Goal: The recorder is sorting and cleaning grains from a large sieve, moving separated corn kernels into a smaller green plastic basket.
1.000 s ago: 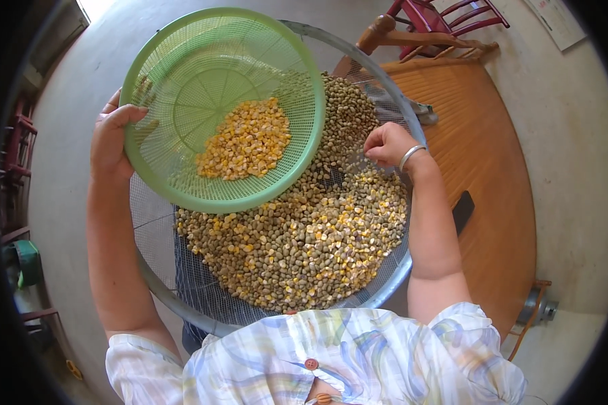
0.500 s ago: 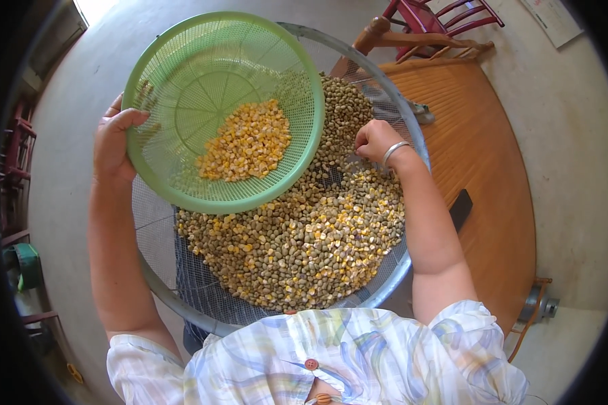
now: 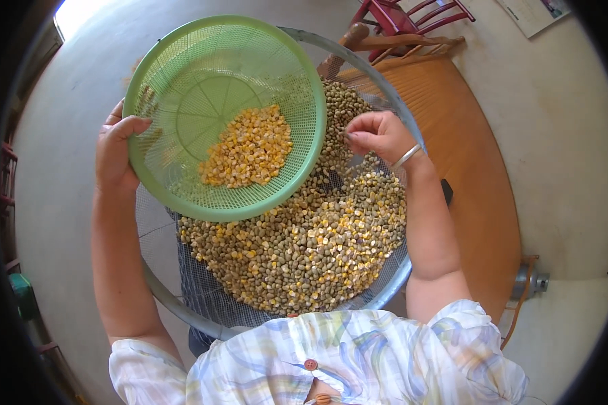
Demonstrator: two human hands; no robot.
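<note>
My left hand [image 3: 117, 154] grips the left rim of a green plastic basket [image 3: 224, 213], thumb inside and fingers outside. Loose yellow corn kernels [image 3: 251, 145] lie heaped in its lower right part. Beneath the tilted basket rests a large round wire-mesh sieve [image 3: 388, 291] with a grey rim. A mix of greenish-brown beans and corn [image 3: 304, 253] covers its near side; a pile of mostly beans [image 3: 344, 101] sits at the far right. Over the sieve's right part, my right hand [image 3: 384, 137] has thumb and fingers pinched together; what they hold, if anything, is too small to name.
A brown wooden surface [image 3: 476, 202] with a curved edge lies right of the sieve, with a small dark object [image 3: 447, 192] beside my right forearm. A red chair [image 3: 398, 17] stands at the back. At far left is a green object [image 3: 23, 297].
My right hand has risen slightly and moved left, away from the beans, still pinched. The basket has shifted slightly downward in view, and the whole view has turned a little.
</note>
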